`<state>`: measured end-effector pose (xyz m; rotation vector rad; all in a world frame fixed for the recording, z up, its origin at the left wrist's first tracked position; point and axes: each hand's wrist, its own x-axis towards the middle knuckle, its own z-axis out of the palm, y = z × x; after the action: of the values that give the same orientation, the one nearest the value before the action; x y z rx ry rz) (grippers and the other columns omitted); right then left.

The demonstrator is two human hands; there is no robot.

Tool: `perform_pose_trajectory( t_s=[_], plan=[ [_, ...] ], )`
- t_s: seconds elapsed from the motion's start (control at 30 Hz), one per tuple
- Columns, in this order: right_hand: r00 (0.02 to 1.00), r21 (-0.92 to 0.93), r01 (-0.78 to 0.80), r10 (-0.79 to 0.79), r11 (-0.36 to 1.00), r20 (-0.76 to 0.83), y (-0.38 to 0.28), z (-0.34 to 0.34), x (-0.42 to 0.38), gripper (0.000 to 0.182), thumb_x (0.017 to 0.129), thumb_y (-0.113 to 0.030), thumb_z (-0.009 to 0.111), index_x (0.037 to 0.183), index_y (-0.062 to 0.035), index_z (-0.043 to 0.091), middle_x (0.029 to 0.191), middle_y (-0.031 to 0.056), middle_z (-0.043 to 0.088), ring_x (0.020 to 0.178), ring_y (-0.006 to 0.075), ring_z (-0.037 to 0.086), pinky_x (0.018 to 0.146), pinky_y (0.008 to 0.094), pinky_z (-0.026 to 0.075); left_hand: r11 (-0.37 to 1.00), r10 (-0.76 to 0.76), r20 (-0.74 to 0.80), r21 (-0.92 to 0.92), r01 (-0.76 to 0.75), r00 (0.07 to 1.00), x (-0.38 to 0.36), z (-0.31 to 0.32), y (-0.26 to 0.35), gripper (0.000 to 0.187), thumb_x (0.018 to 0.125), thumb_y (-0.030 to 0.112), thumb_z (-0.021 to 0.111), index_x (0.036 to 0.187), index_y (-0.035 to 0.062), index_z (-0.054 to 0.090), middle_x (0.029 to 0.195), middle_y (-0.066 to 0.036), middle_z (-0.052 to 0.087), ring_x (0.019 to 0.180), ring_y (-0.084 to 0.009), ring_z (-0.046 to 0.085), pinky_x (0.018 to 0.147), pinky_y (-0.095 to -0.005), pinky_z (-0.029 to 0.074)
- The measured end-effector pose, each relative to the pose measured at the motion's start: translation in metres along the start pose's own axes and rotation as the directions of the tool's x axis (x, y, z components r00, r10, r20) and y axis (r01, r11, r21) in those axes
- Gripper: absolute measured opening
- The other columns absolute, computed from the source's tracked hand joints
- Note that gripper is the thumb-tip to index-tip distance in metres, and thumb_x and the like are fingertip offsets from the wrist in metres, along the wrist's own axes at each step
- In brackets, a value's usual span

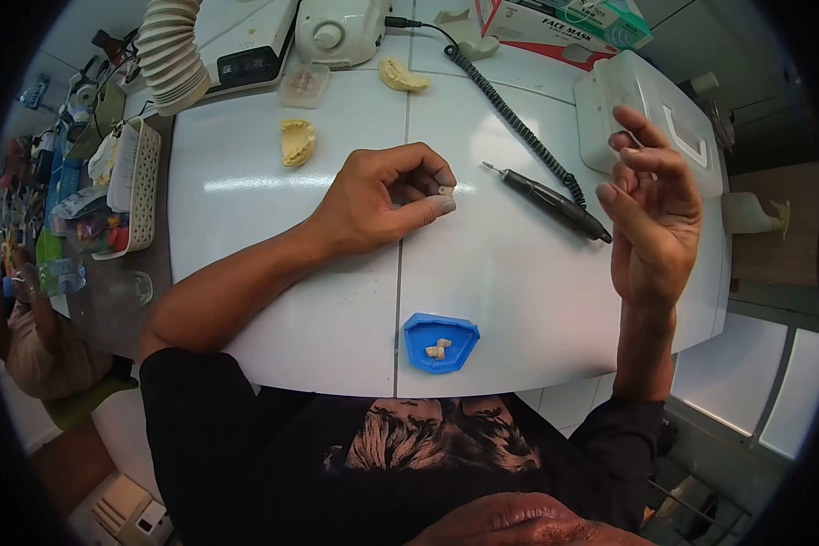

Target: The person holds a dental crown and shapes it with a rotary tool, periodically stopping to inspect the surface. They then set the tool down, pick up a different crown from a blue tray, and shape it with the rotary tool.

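Inspection step, we judge: left hand (pixel 373 205) pinches small whitish tooth crown (pixel 445 191); right hand (pixel 651 218) released, empty; next needs black rotary handpiece (pixel 555 202) on white desk (pixel 519 273).

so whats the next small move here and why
Probably the right hand reaching down for the handpiece: it is raised, open and empty, while the left hand pinches a small tooth piece just beside the tool's tip.

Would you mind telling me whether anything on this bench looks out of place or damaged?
Nothing stands out. The handpiece lies flat on the table, the casts sit intact, and the blue tray holds its pieces unspilled.
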<state>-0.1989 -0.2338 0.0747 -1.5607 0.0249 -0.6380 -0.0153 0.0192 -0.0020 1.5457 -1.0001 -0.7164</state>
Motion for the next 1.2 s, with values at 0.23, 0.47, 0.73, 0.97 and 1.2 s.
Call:
perform_pose_trajectory(
  t_s=[0.23,0.47,0.73,0.97,1.2],
  plan=[
    [0.936,0.170,-0.320,0.339,0.932,-0.095,0.030,0.003,-0.024,0.054,0.080,0.021,0.078,0.130,0.0015,0.073,0.136,0.0131,0.064,0.118,0.0160,0.063,0.104,0.0293,0.053,1.000,-0.014,0.008,-0.006,0.015,1.000,-0.001,0.000,-0.001,0.022,0.098,0.009,0.082,0.114,0.0009,0.072,0.103,-0.004,0.072,0.094,-0.0097,0.068,0.083,-0.0251,0.057],
    [0.914,0.287,-0.383,0.405,0.878,-0.018,0.026,0.002,-0.034,0.050,0.082,0.023,0.073,0.129,0.0062,0.071,0.121,0.0113,0.066,0.109,0.0159,0.066,0.095,0.0284,0.059,0.995,-0.052,0.006,-0.081,0.052,0.999,0.000,-0.001,-0.003,0.022,0.098,0.008,0.082,0.115,0.0002,0.071,0.104,-0.004,0.071,0.095,-0.0094,0.068,0.084,-0.0250,0.057],
    [0.993,-0.411,0.104,-0.120,0.906,-0.014,0.041,0.010,-0.029,0.039,0.086,0.017,0.070,0.122,0.0033,0.075,0.114,0.0122,0.067,0.106,0.0214,0.067,0.089,0.0341,0.059,0.997,-0.057,0.002,-0.042,0.058,0.998,0.000,-0.003,-0.001,0.022,0.098,0.009,0.082,0.115,0.0003,0.072,0.104,-0.004,0.071,0.096,-0.0093,0.068,0.084,-0.0244,0.056],
    [0.981,-0.934,0.188,-0.008,0.303,0.195,0.049,0.008,-0.028,0.038,0.086,-0.008,0.085,0.123,-0.0067,0.077,0.104,0.0100,0.064,0.098,0.0304,0.060,0.085,0.0430,0.046,0.998,-0.067,-0.010,-0.015,0.067,0.998,0.000,0.000,-0.002,0.021,0.097,0.010,0.083,0.113,0.0006,0.073,0.103,-0.004,0.073,0.095,-0.0092,0.068,0.083,-0.0243,0.056],
    [0.960,-0.916,0.259,0.026,0.307,0.280,0.051,0.010,-0.033,0.039,0.090,-0.011,0.083,0.128,-0.0087,0.073,0.096,0.0108,0.059,0.085,0.0302,0.062,0.073,0.0423,0.049,0.997,-0.050,-0.032,0.059,0.052,0.998,0.001,0.002,0.002,0.021,0.096,0.011,0.083,0.112,0.0009,0.073,0.099,-0.004,0.075,0.092,-0.0096,0.069,0.080,-0.0251,0.057]
  ],
)
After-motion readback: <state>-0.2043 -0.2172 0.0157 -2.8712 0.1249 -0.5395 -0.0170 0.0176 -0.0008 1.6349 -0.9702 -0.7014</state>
